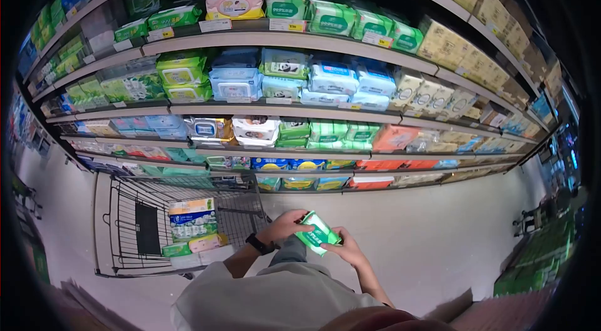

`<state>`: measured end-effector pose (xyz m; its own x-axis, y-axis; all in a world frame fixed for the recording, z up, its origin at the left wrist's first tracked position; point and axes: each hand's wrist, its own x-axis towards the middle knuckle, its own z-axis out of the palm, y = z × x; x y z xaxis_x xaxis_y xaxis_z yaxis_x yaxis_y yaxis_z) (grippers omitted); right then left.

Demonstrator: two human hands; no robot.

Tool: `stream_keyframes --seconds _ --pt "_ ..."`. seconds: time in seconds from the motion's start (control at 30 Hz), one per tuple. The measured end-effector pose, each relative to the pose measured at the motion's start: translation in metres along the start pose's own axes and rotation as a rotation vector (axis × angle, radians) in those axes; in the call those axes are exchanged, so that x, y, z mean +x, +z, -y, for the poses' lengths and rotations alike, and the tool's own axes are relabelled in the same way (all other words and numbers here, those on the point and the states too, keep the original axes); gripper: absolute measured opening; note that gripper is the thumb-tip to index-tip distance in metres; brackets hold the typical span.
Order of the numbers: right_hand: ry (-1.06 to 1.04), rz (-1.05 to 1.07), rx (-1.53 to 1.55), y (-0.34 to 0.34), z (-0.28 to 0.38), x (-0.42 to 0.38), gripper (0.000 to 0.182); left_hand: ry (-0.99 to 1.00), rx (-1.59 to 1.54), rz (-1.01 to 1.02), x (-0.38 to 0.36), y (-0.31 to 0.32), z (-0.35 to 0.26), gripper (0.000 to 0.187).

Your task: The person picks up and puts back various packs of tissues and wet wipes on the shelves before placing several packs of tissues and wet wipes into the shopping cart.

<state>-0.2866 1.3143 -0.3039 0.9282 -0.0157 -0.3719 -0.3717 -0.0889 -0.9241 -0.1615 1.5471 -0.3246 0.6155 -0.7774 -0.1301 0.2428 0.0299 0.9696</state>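
Observation:
Both of my hands hold a green and white pack of wipes [318,234] in front of my body, tilted with its printed face up. My left hand [287,226], with a dark watch on the wrist, grips its left edge. Closed on its right end is my right hand [346,248]. To the left stands a wire shopping cart [148,231]. Inside it lie a blue, white and green multipack [192,219], a small green pack [176,249] and a pink and yellow pack [207,243].
Long shelves [282,112] curve across the view ahead, stocked with wipes and tissue packs. Similar green wipes packs [338,18] sit on an upper shelf. Pale floor [432,237] spreads to the right, with stacked green goods [532,256] at the far right edge.

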Motion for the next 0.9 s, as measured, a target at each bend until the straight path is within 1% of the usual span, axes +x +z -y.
stream_keyframes --seconds 0.07,0.13,0.17,0.2,0.23,0.27,0.3,0.33,0.4,0.47,0.5,0.53,0.57,0.6,0.67,0.7,0.73,0.83,0.87,0.9 --pt "-0.233 0.080 -0.310 -0.021 0.070 0.068 0.062 0.184 0.023 -0.019 0.042 -0.044 -0.059 0.047" --pt "-0.514 0.053 -0.537 -0.024 0.201 0.118 0.063 0.455 0.046 -0.195 0.070 -0.079 -0.153 0.054" --pt "-0.657 0.031 -0.606 -0.022 0.266 0.136 0.064 0.576 0.283 -0.370 0.078 -0.102 -0.192 0.064" --pt "-0.739 0.045 -0.678 -0.021 0.327 0.153 0.066 0.611 0.411 -0.427 0.072 -0.115 -0.257 0.069" --pt "-0.966 -0.005 -0.786 -0.017 0.380 0.170 0.066 0.730 0.656 -0.586 0.071 -0.129 -0.300 0.069" --pt "-1.114 -0.023 -0.867 -0.014 0.428 0.184 0.068 0.914 0.709 -0.662 0.078 -0.147 -0.334 0.070" --pt "-1.320 -0.057 -0.873 -0.009 0.469 0.200 0.067 1.010 0.621 -0.696 0.086 -0.159 -0.365 0.069" --pt "-1.420 -0.096 -0.915 -0.006 0.502 0.218 0.065 1.106 0.536 -0.722 0.095 -0.170 -0.391 0.068" --pt "-1.440 -0.084 -0.933 0.001 0.552 0.242 0.064 1.186 0.463 -0.721 0.117 -0.194 -0.432 0.061" --pt "-1.325 -0.060 -0.952 0.002 0.575 0.274 0.066 1.122 0.644 -0.821 0.139 -0.231 -0.450 0.055" --pt "-1.329 -0.049 -0.937 -0.001 0.581 0.293 0.066 1.042 0.706 -0.848 0.147 -0.241 -0.452 0.050" --pt "-1.286 -0.049 -1.085 -0.006 0.582 0.315 0.065 1.031 0.716 -0.860 0.155 -0.250 -0.449 0.050" --pt "-1.237 -0.048 -1.233 -0.010 0.577 0.333 0.064 0.884 0.880 -0.924 0.161 -0.259 -0.443 0.048" --pt "-1.245 -0.033 -1.220 -0.014 0.568 0.346 0.064 0.729 1.040 -0.981 0.166 -0.264 -0.436 0.045" --pt "-1.338 -0.073 -1.219 -0.018 0.556 0.359 0.061 0.694 1.011 -0.993 0.173 -0.261 -0.429 0.043" --pt "-1.299 -0.086 -1.250 -0.021 0.556 0.358 0.057 0.694 0.995 -1.008 0.174 -0.255 -0.430 0.043" --pt "-1.306 -0.072 -1.236 -0.023 0.556 0.358 0.057 0.689 0.977 -1.022 0.173 -0.248 -0.429 0.043" --pt "-1.430 -0.114 -1.182 -0.033 0.551 0.346 0.049 0.654 1.095 -1.010 0.173 -0.246 -0.437 0.040" --pt "-1.518 -0.117 -1.098 -0.038 0.549 0.342 0.042 0.650 1.120 -0.999 0.173 -0.246 -0.437 0.039" --pt "-1.545 -0.095 -0.949 -0.045 0.544 0.328 0.037 0.681 1.129 -0.980 0.172 -0.247 -0.435 0.039"
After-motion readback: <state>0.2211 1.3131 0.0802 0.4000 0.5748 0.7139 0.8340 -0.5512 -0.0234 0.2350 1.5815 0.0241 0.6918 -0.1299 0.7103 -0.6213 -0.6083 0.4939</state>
